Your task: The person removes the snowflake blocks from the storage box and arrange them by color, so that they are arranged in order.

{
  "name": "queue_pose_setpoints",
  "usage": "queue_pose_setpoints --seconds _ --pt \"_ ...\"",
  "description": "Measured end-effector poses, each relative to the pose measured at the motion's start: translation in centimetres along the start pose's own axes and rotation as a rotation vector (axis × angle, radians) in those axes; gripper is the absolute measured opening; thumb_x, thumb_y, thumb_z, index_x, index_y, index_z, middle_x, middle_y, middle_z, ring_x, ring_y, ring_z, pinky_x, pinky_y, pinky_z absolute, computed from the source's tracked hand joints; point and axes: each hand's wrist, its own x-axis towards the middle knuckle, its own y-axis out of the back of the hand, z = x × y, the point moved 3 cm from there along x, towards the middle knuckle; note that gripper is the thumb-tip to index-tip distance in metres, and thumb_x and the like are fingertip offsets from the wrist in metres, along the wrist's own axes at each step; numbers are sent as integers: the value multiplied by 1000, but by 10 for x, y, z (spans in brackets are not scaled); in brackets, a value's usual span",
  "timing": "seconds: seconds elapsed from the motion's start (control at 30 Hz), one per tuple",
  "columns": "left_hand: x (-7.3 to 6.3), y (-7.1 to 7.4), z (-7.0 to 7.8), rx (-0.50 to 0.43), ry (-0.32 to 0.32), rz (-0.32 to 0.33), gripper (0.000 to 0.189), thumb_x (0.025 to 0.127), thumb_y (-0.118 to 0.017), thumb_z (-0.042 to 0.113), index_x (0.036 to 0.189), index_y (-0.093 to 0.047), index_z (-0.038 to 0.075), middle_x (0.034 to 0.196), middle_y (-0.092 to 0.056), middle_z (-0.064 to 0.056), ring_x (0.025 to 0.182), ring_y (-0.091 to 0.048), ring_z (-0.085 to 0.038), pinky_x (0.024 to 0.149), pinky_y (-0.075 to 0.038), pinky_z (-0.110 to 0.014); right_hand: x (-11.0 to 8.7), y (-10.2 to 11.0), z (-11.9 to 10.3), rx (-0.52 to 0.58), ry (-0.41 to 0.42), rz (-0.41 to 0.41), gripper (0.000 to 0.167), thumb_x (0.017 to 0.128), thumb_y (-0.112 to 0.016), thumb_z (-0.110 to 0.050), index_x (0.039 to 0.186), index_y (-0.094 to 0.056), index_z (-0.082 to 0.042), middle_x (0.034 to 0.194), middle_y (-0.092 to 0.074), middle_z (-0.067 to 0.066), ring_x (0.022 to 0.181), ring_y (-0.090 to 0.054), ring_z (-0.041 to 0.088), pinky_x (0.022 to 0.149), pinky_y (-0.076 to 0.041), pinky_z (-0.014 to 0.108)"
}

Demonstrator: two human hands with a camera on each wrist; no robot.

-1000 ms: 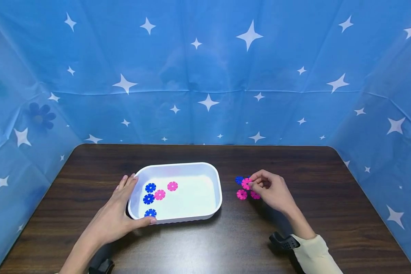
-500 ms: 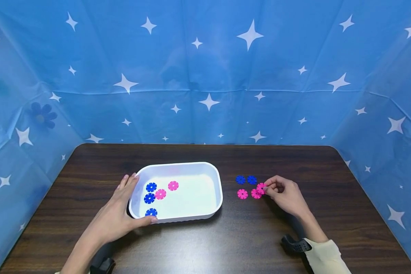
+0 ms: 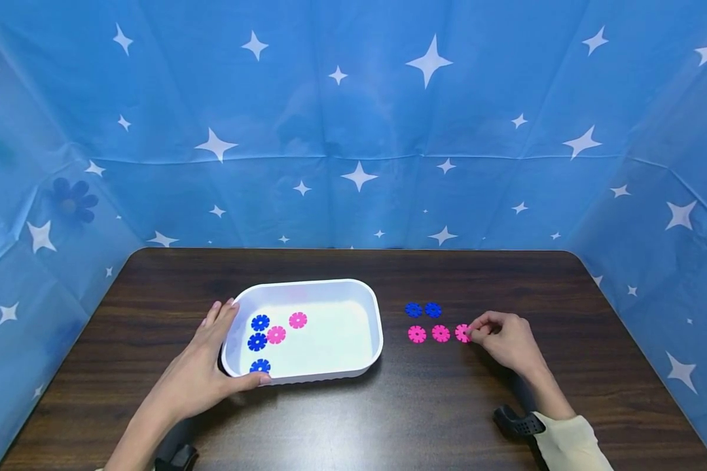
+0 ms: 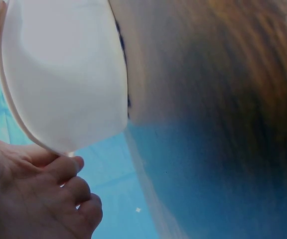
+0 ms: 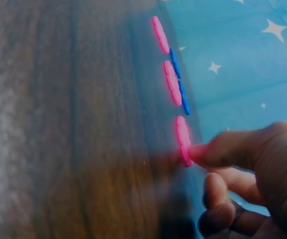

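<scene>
My left hand (image 3: 197, 373) grips the left end of a white tray (image 3: 353, 374), thumb over the front rim and fingers at the far side. Inside the tray lie three blue snowflake discs (image 3: 257, 341) and two pink ones. My right hand (image 3: 509, 343) pinches a pink snowflake disc (image 3: 461, 333) at the right end of a row of three pink discs on the table. Its thumb meets that disc's edge in the right wrist view. Just behind the row lie two blue discs (image 3: 433, 310).
The dark wooden table (image 3: 389, 418) ends at a blue curtain (image 3: 353, 118) with white stars, which rises behind and on both sides. A black band (image 3: 518, 424) sits on the right wrist below a cream sleeve.
The right hand has carried the pink disc rightward and toward the front, from above the other discs to the row's end. The left hand and tray have stayed put.
</scene>
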Motion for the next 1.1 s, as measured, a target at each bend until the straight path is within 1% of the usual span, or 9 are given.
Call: queue_pose_setpoints --seconds 0.13,0.27,0.53,0.73,0.9,1.0,1.1 --pt "0 0 1 4 -3 1 136 67 -70 88 167 -2 24 175 -7 -8 161 -6 -36 111 -27 -80 0 3 1 -1 -7 31 10 91 -76 -16 92 -70 -9 74 -63 2 62 -51 14 57 -39 24" --pt "1 0 2 7 -9 4 135 68 -70 87 167 -3 24 175 -8 -9 161 -8 -38 109 -27 -80 0 7 -1 18 4 39 14 92 -77 -21 94 -69 -9 76 -64 2 63 -52 13 57 -40 24" --pt "0 0 1 -1 -4 1 135 68 -71 86 167 -3 24 175 -8 -10 161 -7 -37 110 -26 -80 7 11 -15 53 64 36 16 93 -77 -24 94 -70 -10 75 -66 3 60 -54 12 54 -43 24" --pt "-1 0 0 -2 0 1 135 68 -71 85 167 -3 24 175 -7 -9 161 -7 -37 111 -25 -80 12 7 -32 77 99 2 15 93 -77 -23 96 -70 -11 75 -64 3 60 -53 14 54 -41 25" --pt "0 -1 0 2 -6 4 135 68 -71 86 167 -2 25 175 -8 -9 161 -7 -37 111 -25 -80 17 2 -47 108 133 -40 13 93 -77 -21 98 -69 -10 75 -62 3 62 -53 15 52 -43 24" --pt "1 -2 0 4 -3 3 135 68 -70 87 167 -2 26 175 -8 -9 161 -7 -37 111 -25 -80 20 -1 -56 122 161 -68 12 94 -75 -19 98 -69 -10 76 -61 2 62 -53 15 51 -43 24" --pt "0 -1 0 7 -4 3 134 69 -71 86 167 -2 25 175 -8 -9 161 -8 -38 110 -26 -80 23 -4 -68 130 193 -88 10 94 -74 -19 98 -69 -11 76 -61 1 64 -54 15 53 -44 25"
